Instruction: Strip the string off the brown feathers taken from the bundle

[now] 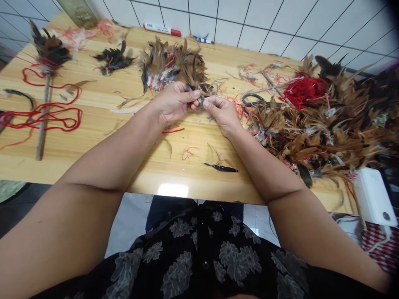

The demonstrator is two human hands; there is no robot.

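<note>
Near the middle of the wooden table, my left hand (174, 101) is closed on a small bunch of brown feathers (195, 74), its thumb and fingers pinching the lower end. My right hand (223, 115) meets it there, with thumb and index finger pressed together at the quill ends. Whether it grips the quills or a thread is too small to make out. Just behind my left hand lies a pile of brown feather bunches (156, 56) with bits of red string. A dark feather bunch (114, 58) rests farther left.
At left lies a wooden stick (43, 116) with dark feathers tied to its top, beside loops of red cord (59, 118). A big heap of feather bunches (311, 133) and a red string bundle (305, 89) fill the right. A red marker (162, 30) lies by the tiled wall.
</note>
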